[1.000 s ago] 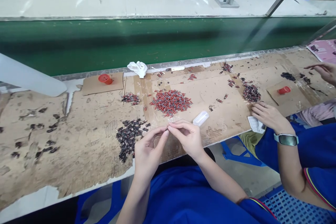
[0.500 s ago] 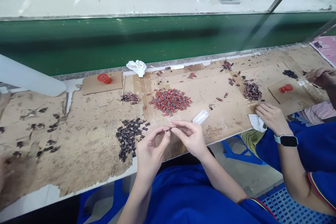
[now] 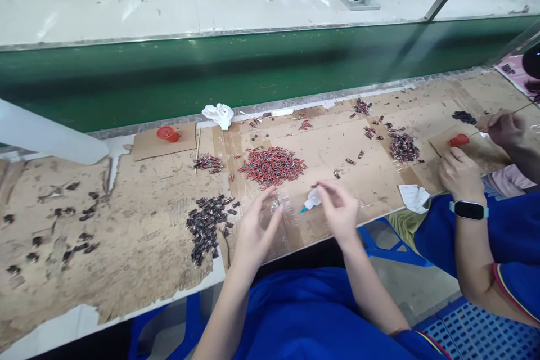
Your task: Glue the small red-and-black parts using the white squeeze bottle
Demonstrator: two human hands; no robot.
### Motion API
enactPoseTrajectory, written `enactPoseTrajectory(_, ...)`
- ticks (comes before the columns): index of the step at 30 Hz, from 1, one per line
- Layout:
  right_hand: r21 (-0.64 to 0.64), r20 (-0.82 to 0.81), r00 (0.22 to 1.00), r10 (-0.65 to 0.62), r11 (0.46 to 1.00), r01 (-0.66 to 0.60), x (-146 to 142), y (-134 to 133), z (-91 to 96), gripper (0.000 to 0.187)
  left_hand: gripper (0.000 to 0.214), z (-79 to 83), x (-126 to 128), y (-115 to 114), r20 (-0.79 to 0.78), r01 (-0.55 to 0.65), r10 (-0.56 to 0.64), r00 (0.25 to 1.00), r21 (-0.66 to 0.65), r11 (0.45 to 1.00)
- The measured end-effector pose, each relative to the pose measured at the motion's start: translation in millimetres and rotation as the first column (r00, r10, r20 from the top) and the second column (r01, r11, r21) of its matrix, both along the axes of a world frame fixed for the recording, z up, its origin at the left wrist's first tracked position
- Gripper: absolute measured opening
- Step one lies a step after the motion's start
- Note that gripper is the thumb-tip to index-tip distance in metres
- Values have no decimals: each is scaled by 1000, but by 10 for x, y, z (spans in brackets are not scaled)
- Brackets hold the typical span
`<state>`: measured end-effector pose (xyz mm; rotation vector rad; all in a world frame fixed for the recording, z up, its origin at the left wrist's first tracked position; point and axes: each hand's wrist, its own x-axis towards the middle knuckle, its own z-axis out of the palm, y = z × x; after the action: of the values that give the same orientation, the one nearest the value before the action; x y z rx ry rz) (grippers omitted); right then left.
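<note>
My left hand [image 3: 258,229] is raised above the near edge of the cardboard, thumb and fingers apart, with nothing visible between them. To its right, my right hand [image 3: 341,212] pinches a small dark part [image 3: 314,185] at its fingertips. Partly covered by that hand is a clear plastic bottle [image 3: 313,199] with a blue tip pointing down-left. A heap of small red-and-silver pieces [image 3: 273,166] lies just beyond my hands. Left of my left hand spreads a pile of black parts [image 3: 206,222].
A red cup [image 3: 167,134] stands on a cardboard piece at the left back, near a smaller dark-and-red pile [image 3: 208,162]. Crumpled white tissue [image 3: 218,116] lies at the back edge. On the right, a co-worker's hands [image 3: 462,171] are beside another red cup [image 3: 458,140].
My hands were together on a small part; now they are apart, the right one moved rightward with the part over the bottle. The bottle's blue tip has come into view.
</note>
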<state>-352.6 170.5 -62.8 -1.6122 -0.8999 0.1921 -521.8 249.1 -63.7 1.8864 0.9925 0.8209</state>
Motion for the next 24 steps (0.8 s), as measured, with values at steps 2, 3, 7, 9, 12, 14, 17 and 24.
enactPoseTrajectory(2,2,80,971,-226,974,227,284,-69,-9,15,30,-40,-44,90,-81,-43,51,995,97,994)
enactPoseTrajectory(3,2,149,941,-304,952,308,414,-107,-4,17,28,-60,-65,130,-119,-52,69,991,140,989)
enactPoseTrajectory(7,-95,429,848,-310,919,384,709,-219,29,19,24,-127,-86,208,-193,-48,98,976,251,967)
enactPoseTrajectory(9,-204,477,863,-166,934,293,725,-221,9,19,23,-143,-69,198,-191,-51,104,976,264,963)
enactPoseTrajectory(12,-395,467,884,-16,891,224,699,-153,-70,19,21,-141,-51,161,-169,-38,85,982,262,964)
enactPoseTrajectory(14,-480,454,891,13,846,233,697,-86,-107,18,19,-116,-50,137,-143,-25,65,988,266,964)
enactPoseTrajectory(17,-504,432,901,37,838,207,692,4,-49,17,17,-49,-51,100,-88,-20,44,995,262,965)
enactPoseTrajectory(24,-410,288,799,527,822,-395,174,166,333,10,25,50,12,-62,76,-40,43,996,-39,998)
